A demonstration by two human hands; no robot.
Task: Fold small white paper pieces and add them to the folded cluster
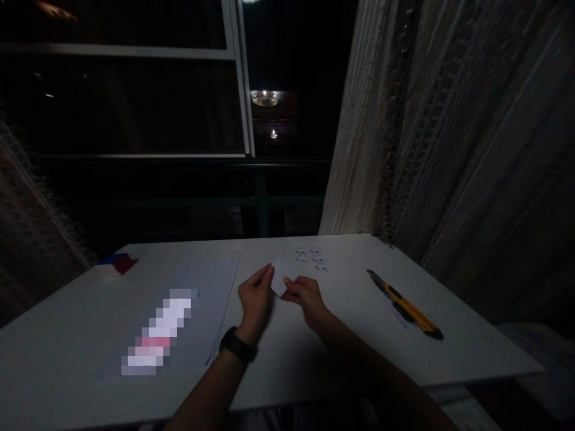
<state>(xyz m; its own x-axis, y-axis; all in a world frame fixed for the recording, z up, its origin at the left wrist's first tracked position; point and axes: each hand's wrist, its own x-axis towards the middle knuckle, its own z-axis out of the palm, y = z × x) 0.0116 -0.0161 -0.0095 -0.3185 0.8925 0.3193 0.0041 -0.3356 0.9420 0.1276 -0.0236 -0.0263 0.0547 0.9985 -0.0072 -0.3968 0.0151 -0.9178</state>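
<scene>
Between my two hands is a small piece of white paper (280, 276), raised over the table. My left hand (257, 298), with a dark watch on its wrist, pinches the paper's left edge between thumb and fingers. On the lower right corner of the same piece, my right hand (306, 296) closes its thumb and bent fingers. Just beyond the right hand, several small paper pieces with dark marks (311, 258) lie grouped on the white table (345, 359).
A yellow and black utility knife (406, 308) lies at the right, blade extended. White paper sheets (215, 293) lie at the left, partly blurred out. A red, white and blue block (115, 264) stands at the far left corner. Curtains (359, 149) hang beside the dark window.
</scene>
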